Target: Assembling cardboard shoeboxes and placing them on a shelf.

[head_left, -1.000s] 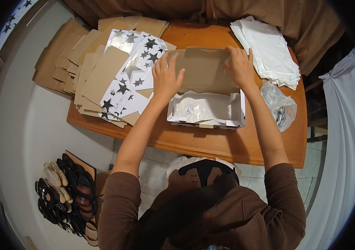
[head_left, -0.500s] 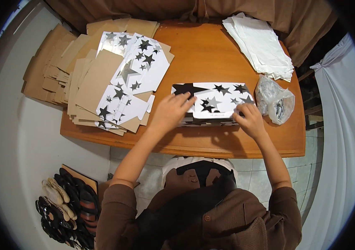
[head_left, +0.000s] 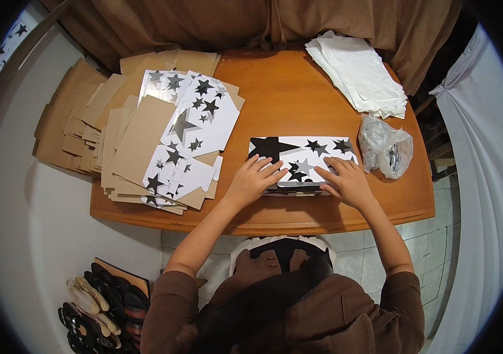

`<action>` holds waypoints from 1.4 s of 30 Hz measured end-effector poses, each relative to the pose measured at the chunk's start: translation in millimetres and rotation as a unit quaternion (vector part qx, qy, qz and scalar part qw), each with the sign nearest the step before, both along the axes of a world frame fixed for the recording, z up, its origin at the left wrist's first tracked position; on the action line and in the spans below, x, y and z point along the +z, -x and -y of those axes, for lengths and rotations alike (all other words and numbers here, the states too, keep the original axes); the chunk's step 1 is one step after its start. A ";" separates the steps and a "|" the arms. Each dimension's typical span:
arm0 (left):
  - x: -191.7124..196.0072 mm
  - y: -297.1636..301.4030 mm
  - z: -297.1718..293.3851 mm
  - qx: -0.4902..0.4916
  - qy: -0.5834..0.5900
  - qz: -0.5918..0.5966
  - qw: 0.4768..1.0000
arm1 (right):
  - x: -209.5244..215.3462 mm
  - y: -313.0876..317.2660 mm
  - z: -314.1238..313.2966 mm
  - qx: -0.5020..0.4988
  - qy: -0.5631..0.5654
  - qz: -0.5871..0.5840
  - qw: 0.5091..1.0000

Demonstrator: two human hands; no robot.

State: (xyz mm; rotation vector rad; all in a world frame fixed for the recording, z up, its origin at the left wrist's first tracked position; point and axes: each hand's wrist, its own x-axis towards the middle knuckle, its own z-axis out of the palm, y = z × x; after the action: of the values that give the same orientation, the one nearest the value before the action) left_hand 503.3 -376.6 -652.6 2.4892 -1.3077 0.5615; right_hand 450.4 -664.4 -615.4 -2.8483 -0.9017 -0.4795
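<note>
A white cardboard box printed with black and grey stars sits near the front of the wooden table, its lid down. On the lid's left part lie the spread fingers of my left hand, thumb toward the front edge. My right hand rests on the right part, fingers apart and thumb by the front edge. Both hands press lightly or rest there; neither wraps around the box. Under the lid's front edge, a strip of the star-printed front wall shows in shadow.
Flat star-printed and brown cardboard blanks pile up on the left of the table. White paper sheets lie at the back right. Beside the box stands a clear plastic bag of small packets. Sandals hang together at lower left.
The lid's front edge has come down. My right hand has spread from a pinch at the front right corner onto the lid; my left fingers are spread wider. The view has tilted slightly.
</note>
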 end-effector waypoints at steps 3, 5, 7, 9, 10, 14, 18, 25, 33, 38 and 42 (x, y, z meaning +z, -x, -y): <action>-2.0 -4.9 -0.3 -0.011 0.006 0.011 1.000 | -6.4 0.2 -3.4 -0.016 -0.001 0.007 1.000; -2.4 -7.3 -0.3 -0.018 0.008 0.010 1.000 | -10.3 0.0 -6.0 -0.022 0.002 0.007 1.000; -4.0 -7.9 -1.5 -0.019 -0.009 0.010 1.000 | -14.2 0.6 -8.0 -0.028 -0.007 0.020 0.999; -2.2 -5.2 -0.6 -0.023 -0.025 0.011 0.999 | -17.2 0.7 -8.5 -0.028 -0.001 0.030 0.999; 1.5 -1.0 1.0 -0.019 -0.023 -0.010 1.000 | -19.5 1.3 -7.9 -0.026 0.006 0.041 0.999; -5.3 6.2 8.4 -0.018 -0.026 -0.033 0.999 | -43.1 1.7 -0.5 -0.031 0.023 0.018 0.999; -14.5 6.7 11.7 -0.009 -0.010 -0.029 0.999 | -33.4 -1.1 -6.0 -0.018 -0.022 0.020 0.999; -10.7 0.6 12.0 -0.016 0.011 0.008 1.000 | -20.9 1.6 -1.9 -0.024 -0.034 -0.002 0.999; -15.1 -15.3 10.4 -0.076 -0.008 0.015 0.997 | -34.1 -7.8 1.7 -0.016 0.030 -0.004 0.999; -17.6 -20.8 10.6 -0.096 0.014 -0.008 0.995 | -38.0 -11.5 4.8 -0.008 0.066 0.009 0.998; -18.3 -17.9 12.3 -0.095 0.032 -0.037 0.994 | -35.4 -11.8 3.3 0.009 0.047 0.008 0.999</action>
State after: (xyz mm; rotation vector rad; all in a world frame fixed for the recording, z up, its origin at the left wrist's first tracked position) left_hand 521.3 -388.8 -671.0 2.2795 -1.4553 0.4549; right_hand 462.1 -667.7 -650.8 -2.9212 -0.9763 -0.4711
